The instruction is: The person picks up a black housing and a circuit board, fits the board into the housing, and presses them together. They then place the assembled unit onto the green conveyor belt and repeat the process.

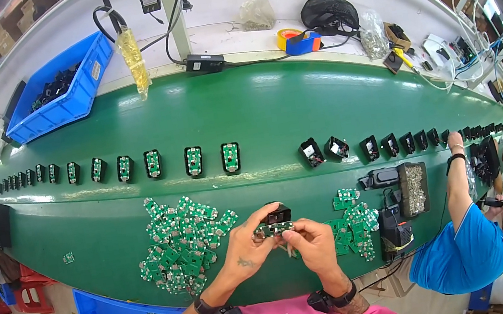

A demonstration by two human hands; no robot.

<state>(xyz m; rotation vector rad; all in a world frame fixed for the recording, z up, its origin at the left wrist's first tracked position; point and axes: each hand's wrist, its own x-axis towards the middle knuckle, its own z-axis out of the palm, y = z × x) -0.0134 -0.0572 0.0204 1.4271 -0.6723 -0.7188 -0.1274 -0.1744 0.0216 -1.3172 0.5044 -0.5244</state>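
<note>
In front of my chest, my left hand is closed around a small black plastic housing, its thumb and fingers on the sides. My right hand pinches a green circuit board at the near face of that housing. Whether the board is seated inside cannot be told. To the left of my hands lies a large heap of loose green circuit boards. A smaller heap of boards lies just right of my right hand.
Beyond my hands runs a row of black housings with boards; to the right, housings without visible boards continue it. A tray of small metal parts and a black power device stand right. A blue bin stands far left. A co-worker reaches in from the right.
</note>
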